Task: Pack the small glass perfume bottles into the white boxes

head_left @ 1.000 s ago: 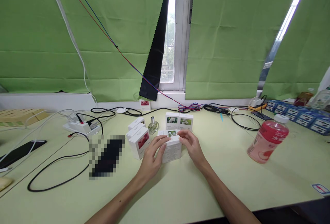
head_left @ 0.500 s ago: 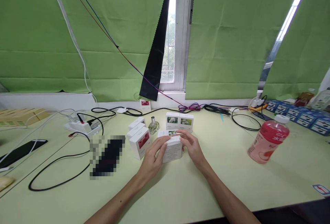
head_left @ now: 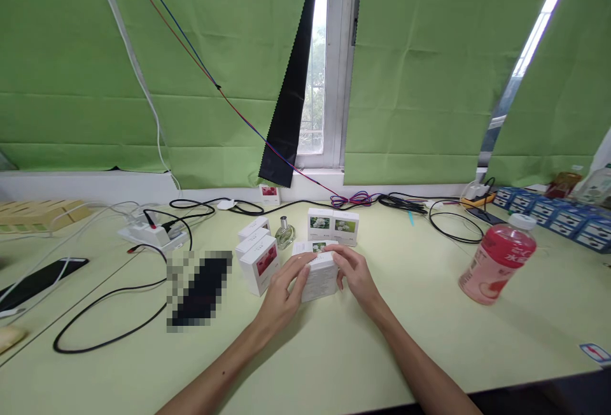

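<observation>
A white box [head_left: 319, 281] stands upright on the table, its printed text side facing me. My left hand [head_left: 285, 284] grips its left side, fingers over the top edge. On the right, my right hand [head_left: 356, 273] has curled fingers at the top right corner of the same box. Just behind it is another white box [head_left: 301, 247] with a white-flower picture, partly hidden. Two white-flower boxes [head_left: 333, 226] stand side by side farther back. To the left are several white boxes with a red picture [head_left: 260, 265] on the front one, and a small glass bottle [head_left: 285, 235].
A pink drink bottle [head_left: 499, 259] stands at the right, with blue boxes [head_left: 554, 214] behind it. Black cables [head_left: 114, 289], a power strip [head_left: 153, 233] and a phone [head_left: 42, 281] lie at the left. A pixelated dark object [head_left: 203, 289] is left of the boxes.
The fingers of my right hand have shifted slightly at the box's top right corner, and a lower finger now shows beside it. My left hand keeps its hold.
</observation>
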A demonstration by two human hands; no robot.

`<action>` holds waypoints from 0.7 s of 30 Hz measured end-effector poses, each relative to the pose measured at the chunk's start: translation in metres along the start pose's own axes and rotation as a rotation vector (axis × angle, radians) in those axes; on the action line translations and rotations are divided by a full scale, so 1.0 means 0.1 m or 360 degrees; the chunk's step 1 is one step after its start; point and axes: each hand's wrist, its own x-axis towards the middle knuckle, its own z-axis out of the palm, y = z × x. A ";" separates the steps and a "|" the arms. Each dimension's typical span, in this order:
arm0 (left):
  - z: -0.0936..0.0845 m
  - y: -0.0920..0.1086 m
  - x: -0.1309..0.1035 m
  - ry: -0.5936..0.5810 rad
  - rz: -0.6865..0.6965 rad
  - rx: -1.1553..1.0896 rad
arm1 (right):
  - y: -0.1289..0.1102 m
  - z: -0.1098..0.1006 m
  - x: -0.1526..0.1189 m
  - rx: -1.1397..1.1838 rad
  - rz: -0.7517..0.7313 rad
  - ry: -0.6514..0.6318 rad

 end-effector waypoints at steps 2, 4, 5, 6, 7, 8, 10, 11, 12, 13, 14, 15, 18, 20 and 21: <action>0.00 0.00 0.00 -0.0003 -0.0010 -0.0004 | -0.02 0.00 0.00 -0.0005 -0.0007 -0.0009; 0.00 0.00 -0.01 -0.0001 -0.0013 -0.0006 | -0.03 0.01 -0.01 0.0000 -0.0005 -0.0010; 0.00 0.00 -0.01 0.0002 -0.0013 -0.0007 | -0.03 0.00 -0.01 0.0002 -0.0003 -0.0008; 0.01 0.00 -0.01 0.0007 -0.0012 -0.0008 | -0.03 0.00 -0.01 0.0005 -0.0002 -0.0007; 0.01 0.00 -0.01 0.0011 -0.0012 -0.0010 | -0.03 0.00 -0.01 0.0007 -0.0002 -0.0007; 0.01 0.00 -0.01 0.0014 -0.0011 -0.0010 | -0.03 0.00 -0.01 0.0011 -0.0005 -0.0008; 0.01 0.00 -0.01 0.0023 -0.0009 -0.0010 | -0.02 0.00 0.00 0.0017 -0.0009 -0.0016; 0.02 0.00 -0.01 0.0027 -0.0009 -0.0008 | -0.02 0.00 0.00 0.0020 -0.0010 -0.0019; 0.02 -0.01 -0.01 0.0035 -0.0011 -0.0005 | -0.02 0.00 0.00 0.0022 -0.0010 -0.0023; 0.02 -0.01 -0.01 0.0041 -0.0013 -0.0003 | -0.02 0.00 0.00 0.0024 -0.0011 -0.0027; 0.02 -0.02 -0.02 0.0048 -0.0018 -0.0002 | -0.03 0.01 0.00 0.0027 -0.0010 -0.0032; 0.02 -0.03 -0.02 0.0052 -0.0024 -0.0003 | -0.03 0.01 0.00 0.0029 -0.0010 -0.0036; 0.03 -0.03 -0.02 0.0055 -0.0041 -0.0009 | -0.03 0.01 0.00 0.0031 -0.0010 -0.0042; 0.03 -0.01 -0.02 0.0049 -0.0044 -0.0017 | -0.03 0.01 0.00 0.0025 -0.0007 -0.0042; 0.03 0.00 -0.02 0.0047 -0.0047 -0.0022 | -0.02 0.01 0.00 0.0022 -0.0007 -0.0044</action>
